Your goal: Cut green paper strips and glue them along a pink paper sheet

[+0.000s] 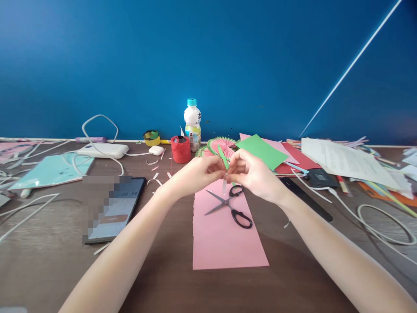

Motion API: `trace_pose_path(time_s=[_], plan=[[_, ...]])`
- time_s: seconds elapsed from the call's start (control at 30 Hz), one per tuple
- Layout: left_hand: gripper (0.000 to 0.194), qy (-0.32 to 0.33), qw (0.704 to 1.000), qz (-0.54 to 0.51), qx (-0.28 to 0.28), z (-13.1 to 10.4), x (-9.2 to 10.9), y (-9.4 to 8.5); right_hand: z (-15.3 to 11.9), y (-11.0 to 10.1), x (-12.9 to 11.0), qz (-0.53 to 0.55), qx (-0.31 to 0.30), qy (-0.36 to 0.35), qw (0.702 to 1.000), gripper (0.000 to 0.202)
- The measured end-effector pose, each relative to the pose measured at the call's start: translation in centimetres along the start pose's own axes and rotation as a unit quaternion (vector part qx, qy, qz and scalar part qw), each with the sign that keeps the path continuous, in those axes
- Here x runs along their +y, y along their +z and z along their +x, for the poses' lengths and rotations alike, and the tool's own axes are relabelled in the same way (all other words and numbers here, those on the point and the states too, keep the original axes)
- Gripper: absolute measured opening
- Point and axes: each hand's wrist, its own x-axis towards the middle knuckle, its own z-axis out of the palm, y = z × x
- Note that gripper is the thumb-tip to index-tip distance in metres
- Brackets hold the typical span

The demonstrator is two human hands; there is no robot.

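Note:
My left hand [203,171] and my right hand [248,174] meet above the table with fingertips pinched together. Between them a narrow green paper strip [223,156] sticks up at a slant. From the fingertips hangs a small translucent piece [224,187] that looks like clear tape; which fingers grip it is hard to make out. Below lies a sheet of pink paper [224,248] with a ragged left edge. On it rest scissors [224,203] with black handles, blades spread. Behind the hands, pink and green pleated paper rosettes [219,144] are partly hidden.
A phone [117,213] lies at left, near a white power bank [104,150] and cables. A bottle [193,126] and red container [180,150] stand at the back. Green paper [263,151], a long black object [308,200] and printed sheets [345,161] lie at right.

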Motion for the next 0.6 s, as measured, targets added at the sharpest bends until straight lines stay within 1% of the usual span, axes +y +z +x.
trace_pose_path(time_s=[0.17, 0.37, 0.47, 0.53, 0.6], plan=[[0.013, 0.004, 1.0, 0.0, 0.007, 0.03, -0.21, 0.2, -0.08, 0.3, -0.65, -0.024, 0.007, -0.005, 1.0, 0.027], [0.012, 0.026, 0.999, -0.012, 0.037, 0.23, -0.66, 0.11, -0.03, 0.29, -0.47, -0.118, 0.058, -0.036, 0.991, 0.017], [0.013, 0.024, 0.999, -0.011, 0.039, 0.19, -0.8, -0.06, -0.06, 0.12, -0.3, -0.157, 0.041, -0.044, 0.986, 0.008], [0.014, 0.025, 0.999, -0.008, 0.031, 0.15, -0.8, -0.1, -0.12, 0.15, -0.35, -0.181, 0.025, -0.05, 0.982, 0.009], [0.014, 0.028, 0.999, 0.0, 0.023, 0.11, -0.72, -0.09, -0.21, 0.26, -0.49, -0.204, 0.023, -0.06, 0.977, 0.013]])
